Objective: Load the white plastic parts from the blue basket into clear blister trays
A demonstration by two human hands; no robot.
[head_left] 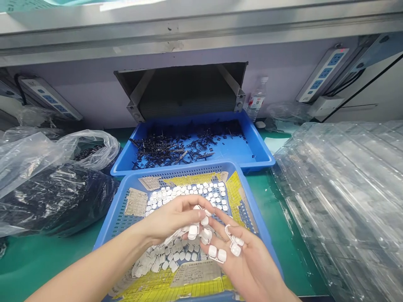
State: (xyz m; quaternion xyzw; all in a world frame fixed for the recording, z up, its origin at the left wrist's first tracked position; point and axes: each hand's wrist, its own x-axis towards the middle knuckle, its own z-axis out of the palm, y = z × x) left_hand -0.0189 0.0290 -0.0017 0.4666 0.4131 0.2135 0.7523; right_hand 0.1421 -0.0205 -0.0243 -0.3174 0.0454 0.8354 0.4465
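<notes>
Both of my hands are over a blue perforated basket [126,183] lined in places with yellow tape and cardboard. Many small white plastic parts [185,255], rounded squares joined in pairs, lie in it. My left hand [179,216] is closed around several of these white parts [193,230], thumb on top and fingers curled. Palm up beside it, my right hand [248,260] holds more white parts [217,253] on its palm and between partly curled fingers. The fingertips of the two hands meet or overlap; some held parts are hidden behind them.
Behind the basket a blue tray [233,147] holds black plastic scraps, below a dark opening [185,90]. Clear bags of black pieces [56,197] lie left. Stacked transparent trays [349,188] stand right. A water bottle [257,100] and power strips [324,75] are at the back.
</notes>
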